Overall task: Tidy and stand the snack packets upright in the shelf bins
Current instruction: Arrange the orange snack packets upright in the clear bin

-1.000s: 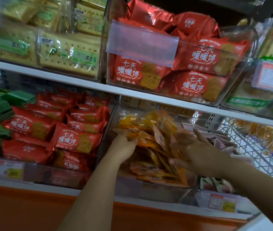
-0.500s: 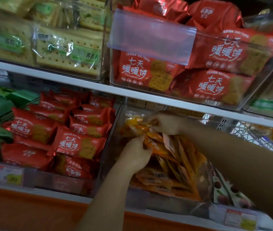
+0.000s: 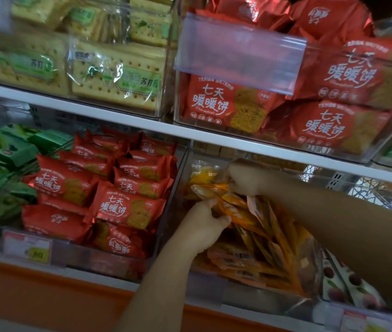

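Orange packets [image 3: 257, 238] lean crowded in the clear bin [image 3: 238, 295] on the lower shelf, close to its left wall. The left hand [image 3: 202, 224] grip holds a bunch of them; the right hand [image 3: 247, 178] sits curled at their rear tops, just under the upper shelf edge [image 3: 286, 153], and I cannot tell its grip. The neighbouring red packets [image 3: 128, 209] read "七天暖暖饼"; the crackers [image 3: 118, 75] above read "苏打".

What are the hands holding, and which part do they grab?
Both hold orange snack packets. The left hand grips a few by their top edges; the right hand curls over packet tops farther back, its exact hold hidden.
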